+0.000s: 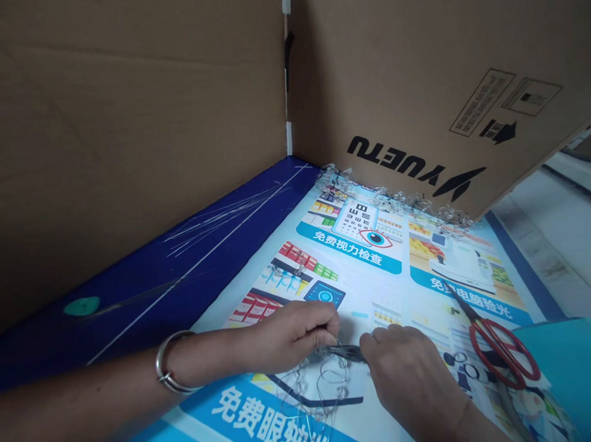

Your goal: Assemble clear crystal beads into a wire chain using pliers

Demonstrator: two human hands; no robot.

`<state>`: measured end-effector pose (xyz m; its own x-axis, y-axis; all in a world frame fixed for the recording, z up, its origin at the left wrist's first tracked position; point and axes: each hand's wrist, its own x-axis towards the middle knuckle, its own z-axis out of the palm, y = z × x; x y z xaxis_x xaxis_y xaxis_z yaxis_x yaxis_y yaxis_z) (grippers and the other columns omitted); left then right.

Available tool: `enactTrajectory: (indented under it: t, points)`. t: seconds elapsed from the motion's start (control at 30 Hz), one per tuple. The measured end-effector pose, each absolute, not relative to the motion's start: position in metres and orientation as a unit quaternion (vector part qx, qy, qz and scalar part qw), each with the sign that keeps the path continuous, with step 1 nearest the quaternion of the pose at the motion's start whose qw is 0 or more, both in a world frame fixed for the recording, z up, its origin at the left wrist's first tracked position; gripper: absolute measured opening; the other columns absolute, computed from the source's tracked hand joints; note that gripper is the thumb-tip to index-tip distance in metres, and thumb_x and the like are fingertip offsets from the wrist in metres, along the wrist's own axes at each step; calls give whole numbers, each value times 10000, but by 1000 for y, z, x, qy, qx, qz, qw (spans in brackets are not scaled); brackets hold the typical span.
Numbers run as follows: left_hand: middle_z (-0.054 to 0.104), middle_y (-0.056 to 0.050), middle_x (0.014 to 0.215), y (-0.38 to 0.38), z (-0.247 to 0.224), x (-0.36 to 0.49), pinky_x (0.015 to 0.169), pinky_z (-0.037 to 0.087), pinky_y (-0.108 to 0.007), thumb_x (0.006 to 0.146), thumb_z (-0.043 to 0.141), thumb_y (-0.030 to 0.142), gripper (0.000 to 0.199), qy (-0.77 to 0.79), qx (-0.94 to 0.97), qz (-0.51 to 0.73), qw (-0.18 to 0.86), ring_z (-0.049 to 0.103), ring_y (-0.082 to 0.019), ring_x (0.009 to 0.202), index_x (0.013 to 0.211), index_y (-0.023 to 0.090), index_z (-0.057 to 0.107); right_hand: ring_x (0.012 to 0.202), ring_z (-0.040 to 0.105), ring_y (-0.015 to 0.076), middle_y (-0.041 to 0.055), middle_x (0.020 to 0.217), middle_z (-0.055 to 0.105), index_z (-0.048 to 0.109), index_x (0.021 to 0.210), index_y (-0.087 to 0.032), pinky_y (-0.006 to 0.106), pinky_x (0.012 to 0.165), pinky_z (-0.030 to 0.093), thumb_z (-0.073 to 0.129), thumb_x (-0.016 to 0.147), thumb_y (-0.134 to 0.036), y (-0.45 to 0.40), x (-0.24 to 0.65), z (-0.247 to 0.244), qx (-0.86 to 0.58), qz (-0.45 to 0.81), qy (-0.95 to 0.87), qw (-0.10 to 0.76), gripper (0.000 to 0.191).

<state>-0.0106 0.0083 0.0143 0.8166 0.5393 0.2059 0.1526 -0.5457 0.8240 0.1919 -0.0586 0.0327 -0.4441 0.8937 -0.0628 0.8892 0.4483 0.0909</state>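
Observation:
Over the printed poster sheet, my left hand [297, 334] pinches a thin wire between thumb and fingers. From it a loose tangle of wire loops with small clear beads [341, 391] hangs down onto the poster. My right hand [409, 371] is closed around a pair of pliers [349, 353]. The jaws point left and meet the wire just beside my left fingertips; whether they are clamped on it I cannot tell. The pliers' handles are mostly hidden inside my right hand.
Red-handled scissors [504, 351] lie at the right beside a turquoise sheet [580, 370]. A row of beaded wire pieces [399, 201] lines the far edge, against the cardboard wall [416, 73]. Loose straight strands [220, 215] and a green oval piece [82, 307] rest on the blue surface.

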Motion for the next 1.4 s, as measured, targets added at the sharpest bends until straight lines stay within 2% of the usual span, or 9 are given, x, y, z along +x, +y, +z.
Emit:
enactTrajectory:
  t: [0.27,0.43,0.6,1.0,1.2,1.4]
  points:
    - [483,5,708,9,12,-11,605,341,-196,891,357,234,187,221,843,234,430,425,-94,645,776,146,475,626,421,156,2,667,541,531,704,-211,299,561,144,535,718,-133,-55,195,32,548,-11,834,57,79]
    - [487,5,707,12,8,-14,599,357,-196,893,368,262,197,185,822,224,490,439,-90,634,794,144,490,648,421,159,1,699,551,538,702,-218,294,581,168,534,737,-178,-56,198,40,545,-17,837,51,54]
    - [469,12,701,16,9,-14,588,376,-201,881,407,295,189,184,764,226,575,437,-81,611,796,142,478,666,423,155,5,714,555,550,712,-215,289,602,189,531,723,-154,-56,196,49,545,-29,837,37,64]
    - [461,22,673,14,12,-12,569,366,-205,859,444,261,147,190,718,224,631,431,-76,595,786,138,481,657,419,146,4,697,552,555,694,-211,288,612,195,531,726,-157,-59,198,54,551,-29,833,39,67]
    - [464,20,675,14,10,-12,571,373,-204,862,444,279,164,188,719,226,630,434,-77,595,788,138,482,659,418,145,2,699,549,549,698,-208,286,605,193,523,719,-139,-60,196,51,543,-23,838,37,77]
    - [491,-6,741,14,11,-12,634,380,-214,871,425,273,183,178,774,225,564,450,-92,665,788,132,507,658,419,139,3,688,539,542,702,-196,286,599,188,516,716,-124,-61,195,45,530,-4,846,50,77]
